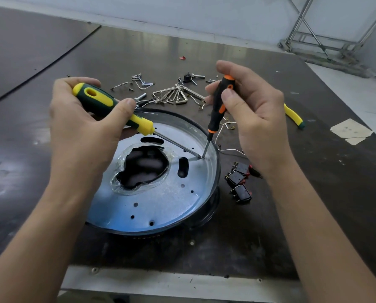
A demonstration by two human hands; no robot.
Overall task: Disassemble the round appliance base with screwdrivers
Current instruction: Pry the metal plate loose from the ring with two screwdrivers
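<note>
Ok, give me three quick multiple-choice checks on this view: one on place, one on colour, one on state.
1. Where do both screwdriver tips meet?
A. the base's far-right rim
B. the torn centre hole
C. the table

2. The handle in the right hand is:
A. green-yellow
B. black-orange
C. all red

3. The black switches are:
A. mounted in the base
B. in the left hand
C. loose on the table

Answers: 1 A, tips touch near the round base rim; 2 B, the black-orange screwdriver, while the left hand holds the green-yellow screwdriver; 3 C, they lie beside the base.
</note>
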